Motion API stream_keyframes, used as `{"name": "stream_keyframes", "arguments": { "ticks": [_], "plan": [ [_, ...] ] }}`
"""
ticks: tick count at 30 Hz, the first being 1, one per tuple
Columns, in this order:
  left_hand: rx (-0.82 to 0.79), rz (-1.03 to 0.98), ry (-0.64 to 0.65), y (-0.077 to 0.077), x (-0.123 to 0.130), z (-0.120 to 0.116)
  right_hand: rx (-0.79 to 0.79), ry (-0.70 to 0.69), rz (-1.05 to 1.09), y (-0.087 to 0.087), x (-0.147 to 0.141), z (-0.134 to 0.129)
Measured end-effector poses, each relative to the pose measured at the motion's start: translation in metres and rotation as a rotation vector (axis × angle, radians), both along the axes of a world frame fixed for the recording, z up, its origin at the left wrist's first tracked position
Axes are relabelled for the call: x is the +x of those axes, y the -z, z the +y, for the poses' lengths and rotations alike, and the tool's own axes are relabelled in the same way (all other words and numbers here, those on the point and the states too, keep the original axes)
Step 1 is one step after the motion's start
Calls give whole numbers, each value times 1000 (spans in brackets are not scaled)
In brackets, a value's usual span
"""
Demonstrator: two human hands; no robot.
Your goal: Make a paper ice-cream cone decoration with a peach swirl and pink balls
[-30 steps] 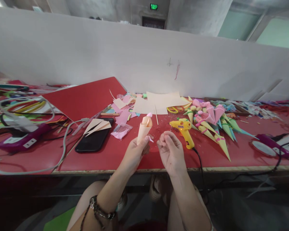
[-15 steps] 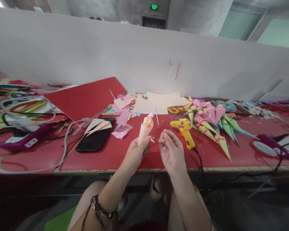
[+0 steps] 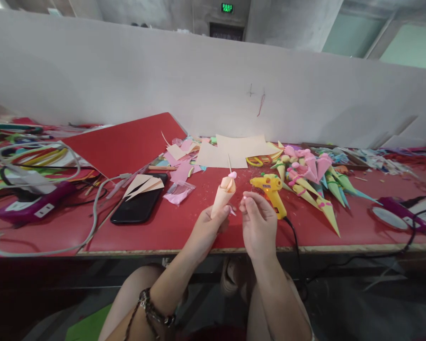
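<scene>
My left hand (image 3: pixel 208 232) is closed around the lower part of a peach paper cone (image 3: pixel 221 198). Folded paper fills the cone's mouth, and a small pink lump (image 3: pixel 232 175) tops it. A thin pale-pink piece (image 3: pixel 231 211) sticks out beside the left thumb. Just to the right, my right hand (image 3: pixel 259 225) pinches a tiny pink bit (image 3: pixel 245 195) between thumb and fingertips, apart from the cone. Behind that hand a yellow glue gun (image 3: pixel 272 192) lies on the red tabletop, its black cord running over the front edge.
Finished paper cones (image 3: pixel 310 177) in yellow, green and pink are heaped at right. A black phone (image 3: pixel 137 203) with paper strips on it lies at left, near a purple power strip (image 3: pixel 35 206). Cream paper sheets (image 3: pixel 230 150), scraps and a small plastic bag (image 3: pixel 179 192) lie farther back.
My left hand has carried the cone a little to the right, and the cone leans more to the right. My right hand has shifted slightly right, still pinching.
</scene>
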State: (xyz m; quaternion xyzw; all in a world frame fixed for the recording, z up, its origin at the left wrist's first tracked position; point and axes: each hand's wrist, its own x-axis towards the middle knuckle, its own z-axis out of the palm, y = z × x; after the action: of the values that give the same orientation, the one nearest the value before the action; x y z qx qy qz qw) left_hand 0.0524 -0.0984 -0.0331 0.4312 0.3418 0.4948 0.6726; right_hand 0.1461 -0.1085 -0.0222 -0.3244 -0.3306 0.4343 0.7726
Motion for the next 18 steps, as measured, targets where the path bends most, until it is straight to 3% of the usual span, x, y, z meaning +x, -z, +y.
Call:
{"name": "stream_keyframes", "arguments": {
  "ticks": [8,18],
  "plan": [
    [10,42,48,5,4,-2,121,80,-342,-3,0,-4],
    [29,39,39,4,3,-3,83,110,-380,-2,0,-4]
  ]
}}
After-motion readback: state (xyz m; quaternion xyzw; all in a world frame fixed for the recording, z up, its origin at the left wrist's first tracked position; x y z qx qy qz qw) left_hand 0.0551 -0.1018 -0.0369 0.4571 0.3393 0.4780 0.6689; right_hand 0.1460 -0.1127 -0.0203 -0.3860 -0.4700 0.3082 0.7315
